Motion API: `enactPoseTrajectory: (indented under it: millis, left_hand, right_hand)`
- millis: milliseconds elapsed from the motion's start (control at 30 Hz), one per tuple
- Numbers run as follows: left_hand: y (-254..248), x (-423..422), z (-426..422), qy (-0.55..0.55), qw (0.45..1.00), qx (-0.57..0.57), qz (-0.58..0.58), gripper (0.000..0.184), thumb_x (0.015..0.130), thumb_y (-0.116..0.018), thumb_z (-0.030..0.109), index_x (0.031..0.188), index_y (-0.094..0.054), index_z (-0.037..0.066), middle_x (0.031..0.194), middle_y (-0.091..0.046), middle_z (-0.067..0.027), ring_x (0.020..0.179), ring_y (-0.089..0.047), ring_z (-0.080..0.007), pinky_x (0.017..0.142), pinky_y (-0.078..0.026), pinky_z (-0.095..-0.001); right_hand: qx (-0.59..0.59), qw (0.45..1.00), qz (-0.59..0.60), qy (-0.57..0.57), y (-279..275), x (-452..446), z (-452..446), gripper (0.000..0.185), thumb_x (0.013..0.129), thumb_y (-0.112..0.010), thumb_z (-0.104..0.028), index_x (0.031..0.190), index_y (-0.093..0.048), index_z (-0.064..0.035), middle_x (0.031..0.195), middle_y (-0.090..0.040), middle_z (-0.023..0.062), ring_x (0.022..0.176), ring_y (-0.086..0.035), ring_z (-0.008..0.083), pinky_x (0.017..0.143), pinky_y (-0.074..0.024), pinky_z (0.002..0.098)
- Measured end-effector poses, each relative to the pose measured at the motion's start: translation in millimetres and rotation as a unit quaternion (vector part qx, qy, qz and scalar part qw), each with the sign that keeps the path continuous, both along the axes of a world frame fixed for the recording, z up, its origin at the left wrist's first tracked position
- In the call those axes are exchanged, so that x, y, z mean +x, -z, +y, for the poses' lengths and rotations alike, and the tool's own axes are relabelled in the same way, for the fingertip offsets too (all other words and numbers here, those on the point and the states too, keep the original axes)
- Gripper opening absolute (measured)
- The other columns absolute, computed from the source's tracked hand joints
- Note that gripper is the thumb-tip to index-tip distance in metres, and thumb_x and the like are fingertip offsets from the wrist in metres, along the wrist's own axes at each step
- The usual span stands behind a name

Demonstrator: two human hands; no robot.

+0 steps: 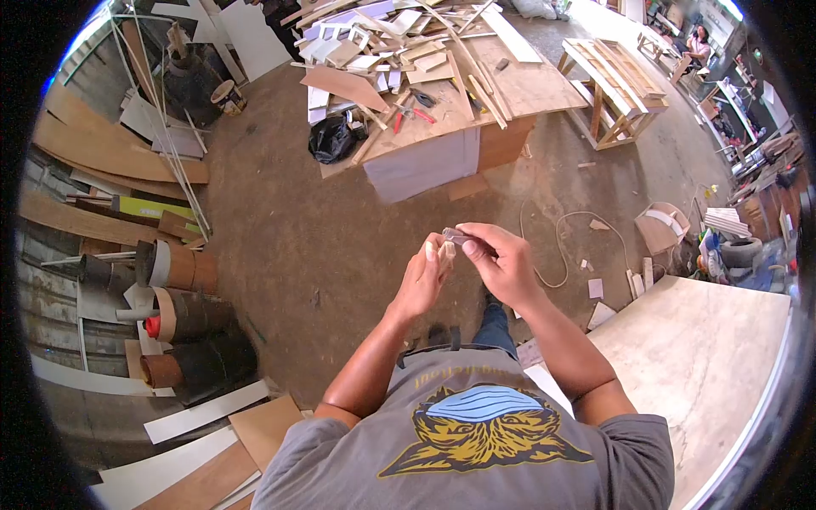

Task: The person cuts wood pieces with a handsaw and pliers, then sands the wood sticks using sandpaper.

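Observation:
In front of my chest, both hands are raised and nearly touch. My left hand [420,279] is closed, with a small pale piece [447,250] at its fingertips; its kind is too small to make out. Between the thumb and fingers of my right hand [503,262] is a small dark brown piece [457,237], possibly folded sandpaper. Its tip meets the fingertips of the left hand. The fingers partly hide both pieces.
Ahead stands a worktable [544,93] heaped with wood offcuts, with red-handled pliers [414,115] near its edge. A cord [557,255] lies on the floor to the right, near a large plywood sheet [705,357]. Rolls of material [200,314] line the left; a person [699,47] sits far off.

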State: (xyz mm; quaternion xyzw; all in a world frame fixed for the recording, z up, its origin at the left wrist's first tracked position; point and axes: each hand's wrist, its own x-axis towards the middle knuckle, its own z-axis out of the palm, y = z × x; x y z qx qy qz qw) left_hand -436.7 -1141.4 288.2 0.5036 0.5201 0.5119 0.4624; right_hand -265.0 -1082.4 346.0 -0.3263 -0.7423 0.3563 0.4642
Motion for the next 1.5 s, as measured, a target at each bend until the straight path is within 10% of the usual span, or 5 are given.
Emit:
enactPoseTrajectory:
  millis: [600, 1167, 1500]
  left_hand:
    - [5.2, 15.3, 26.7, -0.009, 1.0, -0.013, 0.018, 0.082, 0.108, -0.006, 0.068, 0.084, -0.052, 0.004, 0.069, -0.043, -0.0005, 0.063, -0.039, -0.0137, 0.057, -0.034, -0.0329]
    - [5.9, 159.1, 231.1, 0.142, 0.99, -0.024, 0.004, 0.083, 0.106, -0.002, 0.071, 0.08, -0.047, 0.006, 0.067, -0.042, -0.0022, 0.062, -0.039, -0.0163, 0.059, -0.036, -0.0345]
    - [-1.9, 200.8, 327.1, 0.203, 0.973, -0.073, -0.078, 0.087, 0.107, -0.015, 0.073, 0.121, -0.063, 0.002, 0.077, -0.05, 0.0018, 0.062, -0.037, -0.0105, 0.055, -0.033, -0.0286]
  right_hand:
    - [-0.013, 1.0, -0.022, -0.015, 4.9, 13.6, 22.2, 0.022, 0.096, -0.074, -0.016, 0.115, -0.078, -0.0066, 0.095, -0.077, 0.014, 0.078, -0.074, 0.0292, 0.066, -0.0568, 0.0374]
    - [-0.036, 0.994, -0.02, 0.099, 19.7, 172.1, 206.0, 0.019, 0.102, -0.068, -0.017, 0.116, -0.073, -0.0055, 0.098, -0.076, 0.0145, 0.088, -0.076, 0.0316, 0.072, -0.0578, 0.0372]
    - [-0.13, 0.991, -0.01, 0.018, 19.7, 206.6, 290.7, 0.028, 0.092, -0.083, -0.024, 0.104, -0.068, -0.0029, 0.082, -0.068, 0.0085, 0.073, -0.066, 0.0156, 0.067, -0.0523, 0.0321]
